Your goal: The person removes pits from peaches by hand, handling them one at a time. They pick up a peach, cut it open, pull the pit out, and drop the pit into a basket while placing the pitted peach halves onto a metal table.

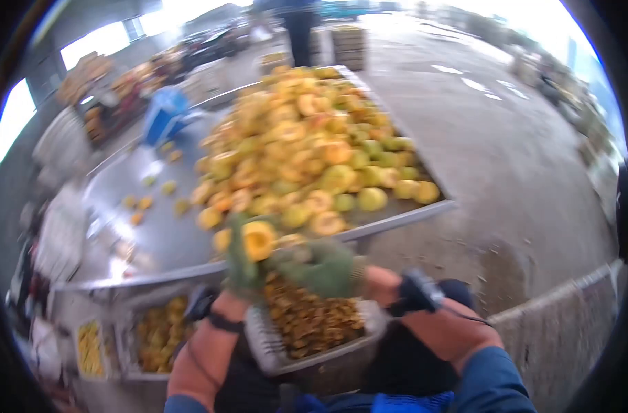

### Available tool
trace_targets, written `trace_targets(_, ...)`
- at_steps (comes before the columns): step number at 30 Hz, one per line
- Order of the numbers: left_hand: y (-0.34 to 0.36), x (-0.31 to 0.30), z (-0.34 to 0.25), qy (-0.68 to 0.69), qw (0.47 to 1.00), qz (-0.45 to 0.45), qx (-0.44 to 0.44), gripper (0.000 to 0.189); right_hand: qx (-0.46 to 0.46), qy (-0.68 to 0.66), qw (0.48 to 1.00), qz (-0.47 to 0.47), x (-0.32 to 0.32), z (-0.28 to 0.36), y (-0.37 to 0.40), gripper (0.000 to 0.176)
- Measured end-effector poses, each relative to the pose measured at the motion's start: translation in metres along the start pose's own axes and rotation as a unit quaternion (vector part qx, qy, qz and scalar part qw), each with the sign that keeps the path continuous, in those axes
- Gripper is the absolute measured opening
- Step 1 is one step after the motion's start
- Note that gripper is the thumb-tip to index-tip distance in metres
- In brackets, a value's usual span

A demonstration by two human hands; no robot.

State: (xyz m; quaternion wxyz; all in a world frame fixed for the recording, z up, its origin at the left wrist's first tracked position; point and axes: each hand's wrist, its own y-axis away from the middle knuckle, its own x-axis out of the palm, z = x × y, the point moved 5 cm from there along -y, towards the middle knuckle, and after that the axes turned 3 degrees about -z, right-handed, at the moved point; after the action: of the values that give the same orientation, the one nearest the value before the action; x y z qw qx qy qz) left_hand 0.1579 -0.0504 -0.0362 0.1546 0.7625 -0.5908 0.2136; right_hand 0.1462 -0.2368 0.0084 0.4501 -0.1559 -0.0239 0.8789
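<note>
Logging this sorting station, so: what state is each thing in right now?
Green-gloved left hand: closed around a round yellow fruit.
Green-gloved right hand: beside it, grip blurred.
White plastic crate: holds brownish scraps.
Steel table: bears a pile of yellow fruits.
Blue tub: tilted.

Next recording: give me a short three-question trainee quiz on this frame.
1. True or false: the left hand and the right hand both wear green gloves.
2. What sits directly below the hands? A) a white basket of scraps B) a blue bin C) bare floor
3. Fill in: the yellow fruit at the hands matches the pile on the metal ____.
Key: 1 true; 2 A; 3 table.
</note>
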Motion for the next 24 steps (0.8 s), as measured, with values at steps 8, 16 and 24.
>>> trace_targets(8, 0.018, 0.004, -0.029, -0.028, 0.986, 0.088, -0.136, 0.076, 0.147, 0.271, 0.927, 0.215, 0.005, -0.036, 0.023, 0.075)
trace_targets(16, 0.060, -0.031, -0.053, -0.161, 0.977, 0.131, -0.054, 0.065, 0.197, 0.373, 0.869, 0.260, 0.021, -0.018, 0.022, 0.054)
trace_targets(24, 0.112, -0.175, -0.040, -0.822, 0.459, 0.159, -0.296, 0.065, 0.071, 0.427, 0.857, 0.280, 0.049, -0.085, 0.038, 0.037)
